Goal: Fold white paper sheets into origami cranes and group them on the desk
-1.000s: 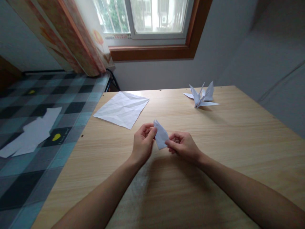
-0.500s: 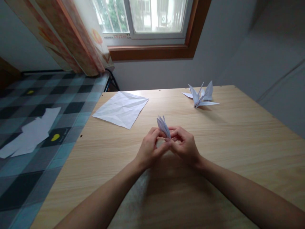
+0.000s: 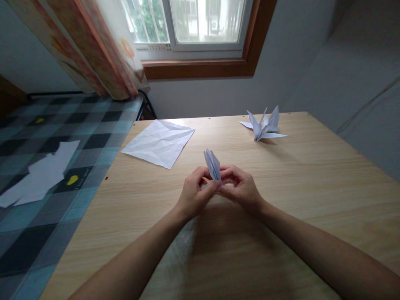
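A small folded piece of white paper (image 3: 213,164) stands upright between my hands, its layers fanned slightly apart at the top. My left hand (image 3: 198,191) pinches its lower end, thumb in front and fingers behind. From the other side, my right hand (image 3: 240,187) grips the same lower end, with its thumb close to the left thumb. The fingertips partly hide the bottom of the folded paper. Both hands are just above the wooden tabletop.
A creased square paper sheet (image 3: 161,143) lies at the table's back left. Folded paper cranes (image 3: 262,127) sit at the back right. The wooden table (image 3: 312,187) adjoins a checked cloth surface (image 3: 90,166) holding white paper scraps (image 3: 46,173). A window (image 3: 206,25) is behind.
The folded paper has turned a little and now shows more of its flat face and separate layers. Both hands have shifted slightly, the left thumb moving a bit left.
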Demonstrator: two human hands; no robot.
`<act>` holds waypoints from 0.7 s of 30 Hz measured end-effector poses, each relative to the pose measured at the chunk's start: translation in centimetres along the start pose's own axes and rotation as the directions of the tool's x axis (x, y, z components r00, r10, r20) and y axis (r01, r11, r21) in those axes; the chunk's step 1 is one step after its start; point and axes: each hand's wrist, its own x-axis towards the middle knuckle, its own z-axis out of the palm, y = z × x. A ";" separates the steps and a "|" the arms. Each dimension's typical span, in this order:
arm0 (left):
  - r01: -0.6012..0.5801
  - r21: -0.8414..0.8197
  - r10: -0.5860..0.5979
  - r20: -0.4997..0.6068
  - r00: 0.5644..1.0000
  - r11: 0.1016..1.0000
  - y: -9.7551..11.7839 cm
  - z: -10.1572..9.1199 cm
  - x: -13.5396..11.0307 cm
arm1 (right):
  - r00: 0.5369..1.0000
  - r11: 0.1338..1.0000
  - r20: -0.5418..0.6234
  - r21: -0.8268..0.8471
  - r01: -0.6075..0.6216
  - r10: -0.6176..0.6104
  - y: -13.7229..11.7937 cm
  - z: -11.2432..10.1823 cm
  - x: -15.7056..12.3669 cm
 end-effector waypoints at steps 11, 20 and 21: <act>0.070 -0.226 -0.121 -0.223 0.967 0.972 -0.3 0.4 0.3 | 0.963 0.996 -0.254 -0.004 -0.090 0.086 0.0 0.2 0.2; 0.083 -0.328 -0.120 -0.093 0.988 0.941 -0.5 0.4 0.2 | 0.980 0.983 -0.197 -0.179 -0.027 -0.009 -0.5 0.3 -0.1; 0.081 -0.331 -0.111 -0.074 0.991 0.940 -0.5 0.4 0.2 | 0.984 0.977 -0.173 -0.213 -0.008 -0.029 -0.6 0.3 -0.2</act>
